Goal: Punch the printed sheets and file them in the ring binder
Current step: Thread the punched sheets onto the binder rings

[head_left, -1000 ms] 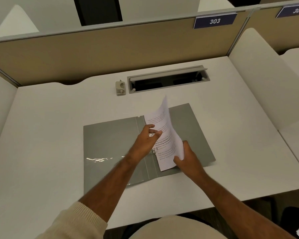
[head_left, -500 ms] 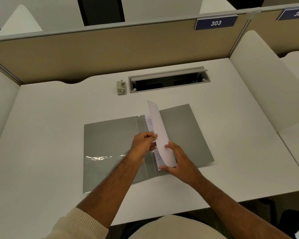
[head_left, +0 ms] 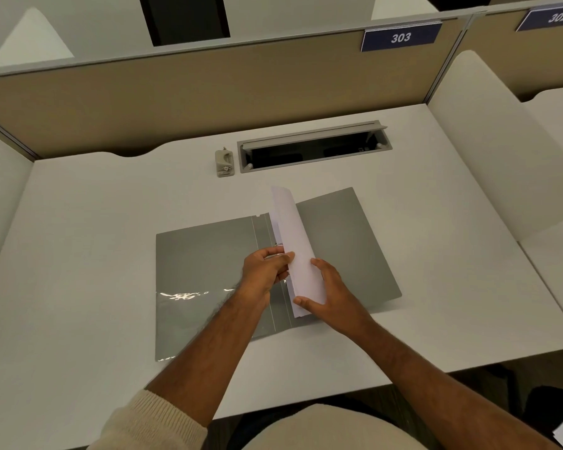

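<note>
Grey ring binder (head_left: 208,274) lying open and flat near the middle of the white desk (head_left: 78,222), spine running from near edge towards far edge, slightly slanted. Printed sheets (head_left: 294,245) standing almost on edge over the spine, long axis along it, top end pointing at the far edge, blank side up. Left hand (head_left: 265,272) curled, fingertips pinching the sheets' left edge beside the rings. Right hand (head_left: 330,295) spread wide, thumb and fingers gripping the sheets' near end. Small hole punch (head_left: 224,163) well apart by the far edge, just left of the cable tray slot (head_left: 312,147).
</note>
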